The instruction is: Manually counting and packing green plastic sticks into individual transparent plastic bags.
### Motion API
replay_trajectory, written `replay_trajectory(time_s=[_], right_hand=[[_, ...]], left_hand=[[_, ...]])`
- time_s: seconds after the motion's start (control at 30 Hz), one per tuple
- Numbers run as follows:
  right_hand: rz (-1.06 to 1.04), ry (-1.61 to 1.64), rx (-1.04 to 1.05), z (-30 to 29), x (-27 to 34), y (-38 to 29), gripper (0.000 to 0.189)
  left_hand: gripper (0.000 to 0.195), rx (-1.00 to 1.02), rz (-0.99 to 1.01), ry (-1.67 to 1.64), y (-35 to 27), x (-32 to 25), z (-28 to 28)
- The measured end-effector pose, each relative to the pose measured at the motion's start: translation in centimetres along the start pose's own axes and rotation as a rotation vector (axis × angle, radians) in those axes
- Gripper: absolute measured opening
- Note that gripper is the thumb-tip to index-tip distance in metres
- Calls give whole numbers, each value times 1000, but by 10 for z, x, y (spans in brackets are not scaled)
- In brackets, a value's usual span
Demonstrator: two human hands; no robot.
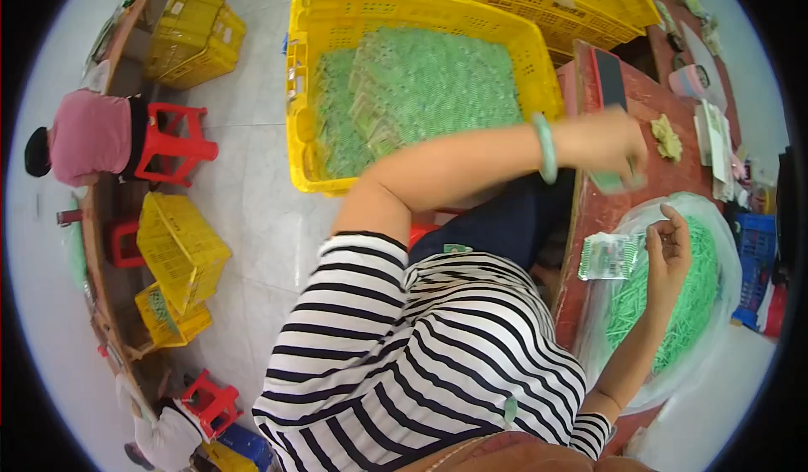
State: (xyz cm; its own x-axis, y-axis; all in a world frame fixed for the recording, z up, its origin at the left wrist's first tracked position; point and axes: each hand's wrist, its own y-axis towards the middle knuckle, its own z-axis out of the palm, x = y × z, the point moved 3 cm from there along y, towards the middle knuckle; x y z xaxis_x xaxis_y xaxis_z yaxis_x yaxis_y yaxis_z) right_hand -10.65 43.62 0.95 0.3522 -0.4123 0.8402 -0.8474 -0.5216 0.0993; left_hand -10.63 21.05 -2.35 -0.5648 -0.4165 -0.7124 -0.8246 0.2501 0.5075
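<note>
My left hand (600,140), blurred and with a pale green bangle at the wrist, is over the red table (584,219). At its fingertips is a pale green flat item (612,181); whether it is gripped cannot be told. My right hand (669,248) has loosely curled fingers apart, with nothing visible between them. Just left of it lies a clear printed packet (607,257) with green striped edges. Beneath and beside the right hand, a clear plastic bag (726,320) holds many thin green sticks (694,308). A crumpled yellowish piece (666,138) lies near the left hand.
A yellow crate (303,156) full of green packets (442,80) stands beside the table. More yellow crates (555,14) stand behind. A dark flat device (609,80) and a cup (689,81) are on the tables. Two people (95,134) sit at the far left bench.
</note>
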Motion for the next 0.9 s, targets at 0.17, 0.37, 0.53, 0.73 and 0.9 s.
replay_trajectory(time_s=[0.17, 0.37, 0.53, 0.73, 0.9], right_hand=[[3, -53, 14, -36, -33, -11, 30], [117, -23, -77, -84, -81, -44, 26], [182, -35, -139, -90, -92, -54, 25], [190, -172, -200, -125, -87, -85, 25], [164, -160, -329, -126, -90, -83, 22]], left_hand=[[25, 181, -486, 635, -82, 61, -148], [15, 562, -858, 941, -228, 155, -240], [14, 629, -1230, 942, -324, 210, -240], [17, 490, -1181, 1142, -343, 265, -222], [20, 822, -1115, 1170, -367, 247, -238]])
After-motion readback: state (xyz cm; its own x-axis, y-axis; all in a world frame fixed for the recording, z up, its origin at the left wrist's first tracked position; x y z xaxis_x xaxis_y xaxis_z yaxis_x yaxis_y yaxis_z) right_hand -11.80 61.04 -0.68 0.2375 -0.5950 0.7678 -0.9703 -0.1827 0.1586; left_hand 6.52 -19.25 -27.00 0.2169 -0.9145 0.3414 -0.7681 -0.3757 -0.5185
